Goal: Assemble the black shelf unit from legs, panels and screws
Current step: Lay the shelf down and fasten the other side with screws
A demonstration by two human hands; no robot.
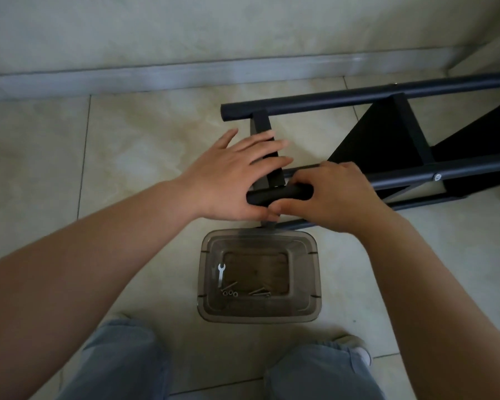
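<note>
Pale glossy floor tiles [145, 134] meet a grey skirting board along the far wall, and the half-built black metal shelf unit [387, 145] lies on its side toward the right edge of the floor, two round legs joined by flat panels.

At its near end, the left hand [231, 180] lies flat with straight, spread fingers, pressing on a narrow black end panel [264, 131] and the tip of the near black tubular leg [274, 196]. The right hand [332, 194] curls its fingers and thumb around that same leg; whether it also pinches a screw there is hidden.

Just nearer the person, a smoky translucent plastic tub [260, 313] stands on the tiles, holding a small silver flat spanner [220, 274], loose long screws [259, 292] and washers at its near left corner.

The joint looks unfastened, in my judgement. If the flat palm eases, the panel could slip off its hole line and a screw would cross-thread. The leg end also overhangs the tub, so a dropped fastener might bounce out across the slick tiles.
</note>
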